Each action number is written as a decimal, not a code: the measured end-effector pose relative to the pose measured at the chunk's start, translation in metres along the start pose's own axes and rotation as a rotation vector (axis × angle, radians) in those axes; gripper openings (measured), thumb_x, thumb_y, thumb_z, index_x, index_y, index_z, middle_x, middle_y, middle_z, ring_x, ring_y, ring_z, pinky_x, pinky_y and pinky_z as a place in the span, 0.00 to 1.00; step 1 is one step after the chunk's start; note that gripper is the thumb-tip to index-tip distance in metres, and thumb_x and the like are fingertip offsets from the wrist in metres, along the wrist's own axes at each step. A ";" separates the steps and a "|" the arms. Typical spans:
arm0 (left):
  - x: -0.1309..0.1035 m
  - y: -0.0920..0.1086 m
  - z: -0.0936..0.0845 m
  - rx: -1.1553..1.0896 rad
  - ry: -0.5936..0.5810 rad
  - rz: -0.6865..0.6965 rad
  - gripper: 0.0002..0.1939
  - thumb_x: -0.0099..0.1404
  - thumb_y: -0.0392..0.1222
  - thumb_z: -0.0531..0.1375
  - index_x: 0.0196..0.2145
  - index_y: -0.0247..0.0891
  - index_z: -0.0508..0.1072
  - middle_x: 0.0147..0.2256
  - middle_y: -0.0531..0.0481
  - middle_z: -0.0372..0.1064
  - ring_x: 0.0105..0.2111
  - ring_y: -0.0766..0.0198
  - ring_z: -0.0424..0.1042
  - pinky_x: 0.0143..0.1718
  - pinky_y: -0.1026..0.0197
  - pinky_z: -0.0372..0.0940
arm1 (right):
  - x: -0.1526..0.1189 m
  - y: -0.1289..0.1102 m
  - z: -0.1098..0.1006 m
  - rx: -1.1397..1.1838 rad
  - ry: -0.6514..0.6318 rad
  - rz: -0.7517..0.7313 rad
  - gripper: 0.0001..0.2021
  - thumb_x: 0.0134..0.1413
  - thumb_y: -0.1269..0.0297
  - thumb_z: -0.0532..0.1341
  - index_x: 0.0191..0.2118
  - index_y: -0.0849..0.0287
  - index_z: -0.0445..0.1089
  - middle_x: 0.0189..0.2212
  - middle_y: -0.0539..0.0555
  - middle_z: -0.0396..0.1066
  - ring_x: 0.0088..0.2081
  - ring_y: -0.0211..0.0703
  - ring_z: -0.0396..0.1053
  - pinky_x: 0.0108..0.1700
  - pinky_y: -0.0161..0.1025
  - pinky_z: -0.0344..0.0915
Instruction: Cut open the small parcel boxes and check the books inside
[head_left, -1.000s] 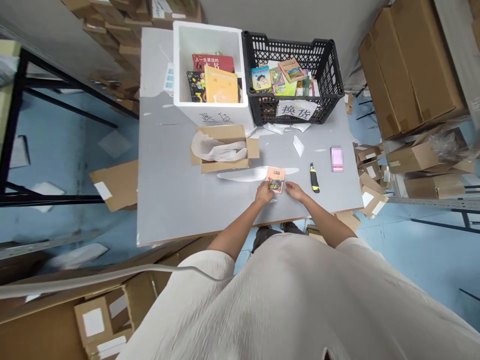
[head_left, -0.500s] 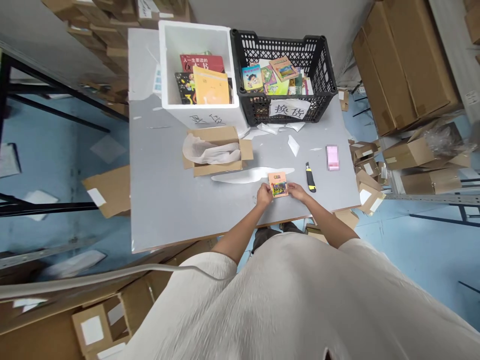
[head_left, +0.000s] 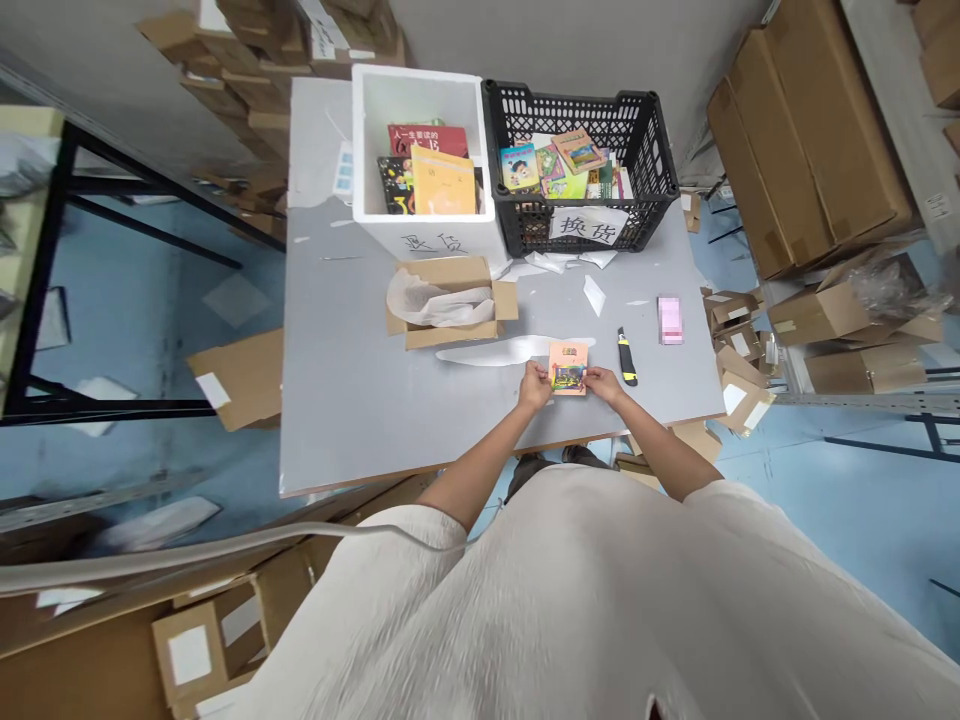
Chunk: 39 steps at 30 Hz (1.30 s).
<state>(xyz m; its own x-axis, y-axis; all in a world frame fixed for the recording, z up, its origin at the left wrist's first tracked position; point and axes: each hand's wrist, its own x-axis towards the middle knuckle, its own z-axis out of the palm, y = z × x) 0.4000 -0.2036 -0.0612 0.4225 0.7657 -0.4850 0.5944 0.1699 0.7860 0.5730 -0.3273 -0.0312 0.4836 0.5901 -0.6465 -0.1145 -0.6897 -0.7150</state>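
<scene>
A small orange book point(head_left: 568, 369) with a colourful picture on its cover is held between my two hands near the table's front edge. My left hand point(head_left: 535, 386) grips its left side. On the right side, my right hand point(head_left: 602, 383) pinches the book's edge. Just right of that hand lies a black and yellow box cutter point(head_left: 627, 358). An open cardboard box point(head_left: 451, 336) with white wrapping in it sits up and to the left of the book, and a strip of white material point(head_left: 487, 352) lies between them.
At the table's back stand a white foam box point(head_left: 427, 236) and a black plastic crate point(head_left: 517, 228), both holding books. A pink phone-like object point(head_left: 670, 320) lies on the grey table point(head_left: 337, 400) at the right. Cardboard boxes point(head_left: 806, 150) are stacked beyond the right side.
The view has shifted, so the table and its objects appear slightly farther right. The book remains held between both hands.
</scene>
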 end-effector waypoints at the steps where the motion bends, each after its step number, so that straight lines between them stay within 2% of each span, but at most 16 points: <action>1: -0.001 0.002 -0.002 -0.007 0.009 -0.005 0.17 0.61 0.27 0.64 0.40 0.47 0.64 0.34 0.56 0.71 0.37 0.62 0.77 0.47 0.55 0.75 | -0.002 -0.002 0.000 0.006 0.010 -0.013 0.08 0.54 0.64 0.66 0.39 0.56 0.81 0.34 0.52 0.85 0.42 0.49 0.83 0.51 0.43 0.78; 6: -0.007 0.017 -0.008 -0.042 0.027 -0.023 0.14 0.61 0.27 0.61 0.39 0.45 0.68 0.35 0.54 0.74 0.37 0.61 0.78 0.47 0.56 0.76 | -0.009 -0.016 0.000 0.040 0.067 -0.062 0.06 0.54 0.61 0.66 0.36 0.55 0.77 0.34 0.52 0.85 0.40 0.48 0.82 0.48 0.41 0.77; 10: -0.009 0.033 -0.012 -0.054 0.069 0.030 0.15 0.61 0.27 0.61 0.43 0.43 0.73 0.47 0.48 0.79 0.41 0.60 0.80 0.51 0.55 0.76 | -0.015 -0.028 -0.001 0.058 0.105 -0.092 0.07 0.56 0.58 0.67 0.37 0.55 0.76 0.33 0.52 0.84 0.41 0.50 0.83 0.49 0.43 0.77; 12: -0.012 0.044 -0.012 -0.072 0.045 0.084 0.13 0.63 0.29 0.62 0.44 0.42 0.75 0.51 0.46 0.81 0.45 0.58 0.81 0.54 0.54 0.76 | -0.020 -0.034 -0.001 0.005 0.129 -0.121 0.08 0.59 0.56 0.67 0.39 0.55 0.77 0.34 0.53 0.84 0.41 0.51 0.83 0.49 0.44 0.77; 15: -0.020 0.062 -0.008 -0.125 -0.099 0.181 0.04 0.69 0.36 0.65 0.42 0.42 0.78 0.46 0.45 0.84 0.48 0.53 0.83 0.56 0.53 0.75 | -0.033 -0.046 0.000 -0.167 0.152 -0.231 0.10 0.65 0.54 0.67 0.44 0.54 0.79 0.40 0.56 0.86 0.44 0.53 0.83 0.51 0.46 0.77; 16: -0.024 0.067 -0.006 -0.136 -0.110 0.210 0.02 0.71 0.39 0.66 0.41 0.42 0.79 0.45 0.45 0.84 0.49 0.53 0.83 0.56 0.53 0.74 | -0.039 -0.050 0.001 -0.256 0.164 -0.286 0.11 0.68 0.53 0.66 0.46 0.54 0.80 0.43 0.57 0.86 0.46 0.54 0.83 0.53 0.47 0.76; 20: -0.031 0.079 -0.005 -0.203 -0.040 0.201 0.10 0.76 0.49 0.65 0.40 0.42 0.77 0.40 0.45 0.84 0.44 0.54 0.83 0.52 0.55 0.73 | -0.058 -0.065 0.006 -0.674 0.204 -0.496 0.13 0.74 0.59 0.62 0.53 0.55 0.82 0.46 0.63 0.86 0.53 0.60 0.80 0.63 0.51 0.70; 24: -0.029 0.077 -0.012 -0.209 -0.018 0.135 0.13 0.75 0.46 0.64 0.32 0.44 0.70 0.32 0.52 0.79 0.37 0.59 0.80 0.44 0.60 0.70 | -0.069 -0.069 0.013 -0.852 0.136 -0.593 0.15 0.75 0.63 0.59 0.55 0.57 0.82 0.48 0.66 0.85 0.55 0.60 0.78 0.66 0.52 0.65; 27: -0.024 0.069 -0.021 -0.132 0.020 0.120 0.17 0.74 0.43 0.62 0.26 0.45 0.63 0.26 0.55 0.70 0.31 0.61 0.72 0.39 0.60 0.66 | -0.067 -0.063 0.014 -0.807 0.114 -0.621 0.15 0.74 0.59 0.61 0.55 0.57 0.82 0.55 0.65 0.83 0.59 0.62 0.76 0.67 0.53 0.65; 31: -0.016 0.060 -0.034 -0.106 0.006 0.108 0.15 0.72 0.44 0.62 0.27 0.44 0.66 0.25 0.55 0.67 0.32 0.60 0.68 0.38 0.60 0.65 | -0.052 -0.053 0.008 -0.570 0.266 -0.502 0.22 0.70 0.56 0.64 0.64 0.58 0.77 0.64 0.66 0.79 0.62 0.61 0.75 0.66 0.54 0.70; 32: -0.014 0.058 -0.036 -0.118 -0.005 0.104 0.14 0.71 0.45 0.63 0.28 0.44 0.68 0.26 0.55 0.67 0.32 0.60 0.69 0.39 0.60 0.65 | -0.047 -0.052 0.006 -0.494 0.279 -0.441 0.22 0.69 0.56 0.64 0.64 0.57 0.77 0.62 0.65 0.80 0.61 0.60 0.77 0.64 0.53 0.72; 35: -0.008 0.054 -0.041 -0.206 -0.023 0.096 0.11 0.69 0.46 0.64 0.30 0.43 0.72 0.28 0.54 0.72 0.34 0.60 0.70 0.40 0.60 0.66 | -0.036 -0.051 0.001 -0.287 0.163 -0.306 0.17 0.65 0.56 0.65 0.56 0.55 0.80 0.50 0.58 0.85 0.52 0.54 0.82 0.57 0.48 0.76; 37: -0.006 0.053 -0.044 -0.275 -0.031 0.083 0.10 0.68 0.47 0.64 0.30 0.42 0.74 0.29 0.53 0.73 0.33 0.60 0.71 0.41 0.59 0.66 | -0.033 -0.051 0.002 -0.194 0.115 -0.270 0.14 0.62 0.56 0.66 0.48 0.55 0.81 0.40 0.54 0.85 0.46 0.53 0.82 0.53 0.46 0.77; 39: -0.004 0.051 -0.045 -0.326 -0.034 0.067 0.10 0.66 0.48 0.64 0.29 0.42 0.75 0.29 0.53 0.74 0.33 0.60 0.71 0.41 0.58 0.66 | -0.032 -0.052 0.005 -0.123 0.125 -0.252 0.12 0.57 0.55 0.67 0.42 0.55 0.79 0.34 0.52 0.83 0.41 0.52 0.81 0.50 0.45 0.77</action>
<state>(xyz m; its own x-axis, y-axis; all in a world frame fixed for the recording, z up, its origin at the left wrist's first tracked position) 0.3976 -0.1699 -0.0020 0.4792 0.7617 -0.4361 0.3168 0.3133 0.8953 0.5590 -0.3083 0.0255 0.5872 0.6979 -0.4100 0.1247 -0.5784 -0.8061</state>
